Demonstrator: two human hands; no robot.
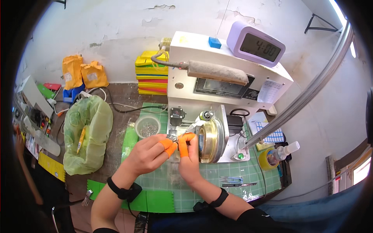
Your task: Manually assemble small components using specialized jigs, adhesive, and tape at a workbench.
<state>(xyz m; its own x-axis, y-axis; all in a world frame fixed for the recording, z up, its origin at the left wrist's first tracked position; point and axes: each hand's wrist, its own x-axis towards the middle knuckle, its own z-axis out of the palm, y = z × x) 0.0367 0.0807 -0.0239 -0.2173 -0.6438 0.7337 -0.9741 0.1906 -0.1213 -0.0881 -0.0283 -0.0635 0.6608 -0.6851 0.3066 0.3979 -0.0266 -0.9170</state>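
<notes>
The left hand [149, 154] and right hand [188, 159] pinch a small metallic piece [171, 136] before the lettered white machine [186, 97]. The bowl [147, 119] contains small metal parts [148, 130]; the lined bin [98, 130] contains a yellow object [81, 139].

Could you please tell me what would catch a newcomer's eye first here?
Probably the rounded lilac digital clock atop the bulky white machine, then the open pale-green plastic bag at left. Near the centre, bright orange finger covers stand out on the left hand and right hand, beside a round golden wheel.
</notes>
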